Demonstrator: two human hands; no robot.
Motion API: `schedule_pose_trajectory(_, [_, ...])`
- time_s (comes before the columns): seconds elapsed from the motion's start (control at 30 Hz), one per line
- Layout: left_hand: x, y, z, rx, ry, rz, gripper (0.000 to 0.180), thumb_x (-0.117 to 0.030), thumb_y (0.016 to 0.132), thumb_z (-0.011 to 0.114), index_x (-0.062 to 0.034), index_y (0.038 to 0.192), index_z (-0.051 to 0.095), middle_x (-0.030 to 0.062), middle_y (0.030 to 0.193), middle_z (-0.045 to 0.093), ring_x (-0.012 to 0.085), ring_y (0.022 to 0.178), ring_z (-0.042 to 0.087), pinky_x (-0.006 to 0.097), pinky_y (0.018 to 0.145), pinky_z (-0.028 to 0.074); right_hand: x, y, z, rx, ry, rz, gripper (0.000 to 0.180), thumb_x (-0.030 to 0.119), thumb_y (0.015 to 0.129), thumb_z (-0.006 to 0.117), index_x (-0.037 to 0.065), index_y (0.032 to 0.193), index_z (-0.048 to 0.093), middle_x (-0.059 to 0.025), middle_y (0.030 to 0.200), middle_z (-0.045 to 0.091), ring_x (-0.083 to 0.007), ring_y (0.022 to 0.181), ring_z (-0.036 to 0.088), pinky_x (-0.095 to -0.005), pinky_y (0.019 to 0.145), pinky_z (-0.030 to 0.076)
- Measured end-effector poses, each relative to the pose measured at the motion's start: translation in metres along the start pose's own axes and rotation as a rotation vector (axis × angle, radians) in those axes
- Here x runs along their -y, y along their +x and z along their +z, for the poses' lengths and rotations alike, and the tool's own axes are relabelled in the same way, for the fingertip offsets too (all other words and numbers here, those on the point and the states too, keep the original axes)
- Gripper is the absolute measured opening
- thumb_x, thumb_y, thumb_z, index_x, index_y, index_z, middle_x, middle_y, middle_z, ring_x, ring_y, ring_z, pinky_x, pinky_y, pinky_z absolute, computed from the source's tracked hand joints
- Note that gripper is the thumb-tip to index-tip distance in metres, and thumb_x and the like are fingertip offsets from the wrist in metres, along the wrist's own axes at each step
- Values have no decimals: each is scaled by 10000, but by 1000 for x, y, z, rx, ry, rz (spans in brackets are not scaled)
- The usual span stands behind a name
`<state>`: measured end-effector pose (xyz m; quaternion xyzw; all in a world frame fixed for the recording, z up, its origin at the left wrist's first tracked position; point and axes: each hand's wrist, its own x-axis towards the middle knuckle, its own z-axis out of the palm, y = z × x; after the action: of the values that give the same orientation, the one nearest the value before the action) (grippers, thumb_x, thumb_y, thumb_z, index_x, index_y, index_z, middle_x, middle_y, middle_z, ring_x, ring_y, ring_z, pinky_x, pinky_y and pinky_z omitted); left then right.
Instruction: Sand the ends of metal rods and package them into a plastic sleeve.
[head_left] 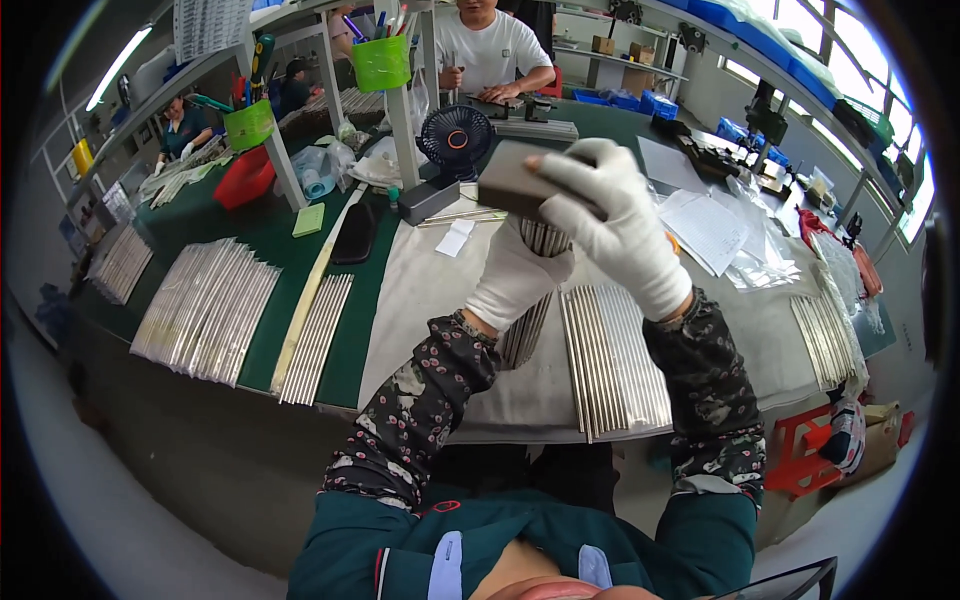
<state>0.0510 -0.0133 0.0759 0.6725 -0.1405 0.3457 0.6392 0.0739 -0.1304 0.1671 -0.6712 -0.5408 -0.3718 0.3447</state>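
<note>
Glasses with a dark frame [805,580] are seen closest, at the lower rim of the view, with patterned sleeves [715,390] reaching up from beside them. Above the near edge of the green tabletop [347,355], a bundle of metal rods [525,338] is gripped by the white-gloved left hand [520,275], whose fingers are wrapped around it. A dark block [510,178] is held by the gloved right hand [615,220], clasped between thumb and fingers over the bundle's upper end; whether block and rod ends touch cannot be told.

Loose rods [612,355] are laid side by side on a pale sheet [420,300] at the near edge. Farther left along that edge, a narrow row of rods [318,340] is set down, and beyond it rods in clear plastic [208,310] are spread. Toward the right edge, another group of rods [822,340] is placed.

Pens are kept in an upper green holder [382,64], fixed to a rack post; handled tools are stood in a lower green holder [248,126]. Near the left edge a red bin [245,178] is seen, its contents unclear. Blue trays [608,99] are placed by the far edge.
</note>
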Motion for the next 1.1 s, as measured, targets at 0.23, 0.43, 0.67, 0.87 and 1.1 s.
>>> schedule_pose_trajectory(0.23, [-16, -1, 3, 47, -6, -103, 386, -47, 652, 642, -29, 980, 438, 6, 783, 536, 74, 698, 526, 246, 642, 457, -19, -3, -8, -57, -112, 103, 307, 265, 688, 657, 126, 961, 650, -179, 859, 559, -321, 830, 524, -383, 725, 440])
schedule_pose_trajectory(0.43, [-19, -1, 1, 99, 7, -81, 368, -26, 664, 621, -14, 981, 434, 10, 775, 541, 73, 675, 535, 230, 604, 456, -34, 2, -24, 125, -488, 301, 309, 308, 700, 636, 131, 953, 653, -173, 830, 568, -319, 836, 527, -385, 725, 445])
schedule_pose_trajectory(0.67, [-18, -1, 3, 94, 26, -54, 328, -22, 683, 610, -24, 955, 428, -6, 766, 529, 59, 702, 523, 229, 635, 451, -34, 3, -22, 178, -566, 359, 253, 299, 704, 640, 150, 905, 674, -150, 780, 558, -306, 794, 526, -384, 691, 445])
schedule_pose_trajectory(0.87, [-23, 1, 0, 121, 13, -174, 340, -34, 678, 612, -17, 965, 430, 18, 795, 543, 90, 712, 546, 229, 651, 453, -21, 6, -8, 152, -298, 197, 297, 287, 740, 620, 129, 991, 642, -151, 830, 542, -294, 825, 493, -374, 747, 416])
schedule_pose_trajectory(1.1, [-16, -3, -7, 93, 42, -115, 370, -56, 666, 644, -20, 972, 440, 9, 802, 540, 89, 722, 540, 238, 652, 453, -10, -11, 0, 81, -118, 135, 284, 282, 712, 627, 146, 961, 641, -161, 849, 541, -330, 859, 502, -401, 743, 418])
